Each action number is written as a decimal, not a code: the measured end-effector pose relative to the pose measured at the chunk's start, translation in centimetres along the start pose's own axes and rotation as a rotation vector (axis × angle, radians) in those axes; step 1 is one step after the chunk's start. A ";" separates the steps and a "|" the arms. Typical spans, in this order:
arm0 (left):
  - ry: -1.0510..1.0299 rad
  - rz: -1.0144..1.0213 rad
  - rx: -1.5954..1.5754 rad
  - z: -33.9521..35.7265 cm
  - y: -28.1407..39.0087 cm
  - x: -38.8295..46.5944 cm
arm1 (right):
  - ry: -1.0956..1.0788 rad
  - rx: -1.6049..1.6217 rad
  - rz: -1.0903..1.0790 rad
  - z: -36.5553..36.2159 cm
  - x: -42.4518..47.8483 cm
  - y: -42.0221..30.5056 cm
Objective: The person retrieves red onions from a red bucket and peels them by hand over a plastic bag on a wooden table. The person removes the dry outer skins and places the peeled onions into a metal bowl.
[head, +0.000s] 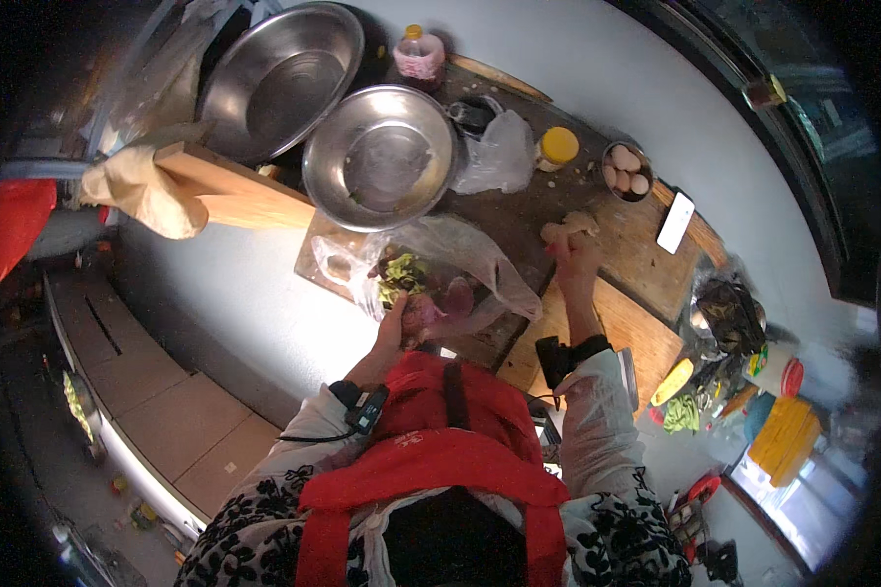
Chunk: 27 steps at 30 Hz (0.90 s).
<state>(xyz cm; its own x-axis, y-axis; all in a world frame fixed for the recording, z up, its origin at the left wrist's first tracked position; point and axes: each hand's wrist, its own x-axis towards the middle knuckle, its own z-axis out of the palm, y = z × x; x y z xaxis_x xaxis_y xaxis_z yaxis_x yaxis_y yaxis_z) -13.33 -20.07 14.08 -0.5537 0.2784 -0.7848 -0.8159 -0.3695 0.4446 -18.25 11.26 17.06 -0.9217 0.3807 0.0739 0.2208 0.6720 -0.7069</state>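
Note:
My left hand [389, 334] is at the near side of a clear plastic bag [470, 246], its thumb up and its fingers around a pinkish, onion-like vegetable [420, 314]. Beside the thumb, leafy greens [402, 275] show in the bag's mouth. Another reddish, rounded thing [460, 295] shows dimly through the film. Over the worktop to the right, my right hand [576, 260], slightly blurred, holds a pale, lumpy piece [581, 222] that looks like ginger root. A wooden cutting board [635, 326] lies under and beside my right forearm.
A steel basin [378, 213] stands beyond the bag, with a larger one [224, 110] behind it. Along the back are a yellow-lidded jar [559, 147], a bowl of eggs [626, 174] and a white phone [675, 224]. A wooden panel [257, 198] rises at the left.

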 end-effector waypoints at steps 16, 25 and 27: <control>0.027 0.088 0.447 0.7 1.1 -0.2 | -0.796 0.290 0.069 4.4 -8.2 -11.2; -0.205 0.100 0.900 3.0 4.5 -1.9 | -1.016 0.515 0.283 2.5 -7.3 -10.5; -0.283 0.051 0.984 3.6 6.0 -2.1 | -0.961 0.501 0.265 3.0 -7.7 -9.8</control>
<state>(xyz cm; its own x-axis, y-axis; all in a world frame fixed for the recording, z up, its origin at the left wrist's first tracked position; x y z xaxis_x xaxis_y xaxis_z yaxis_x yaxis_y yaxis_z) -17.60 -19.67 19.97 -0.5067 0.5289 -0.6809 -0.4944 0.4688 0.7320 -14.26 -0.23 21.29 -0.7758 -0.3213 -0.5431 0.4934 0.2276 -0.8395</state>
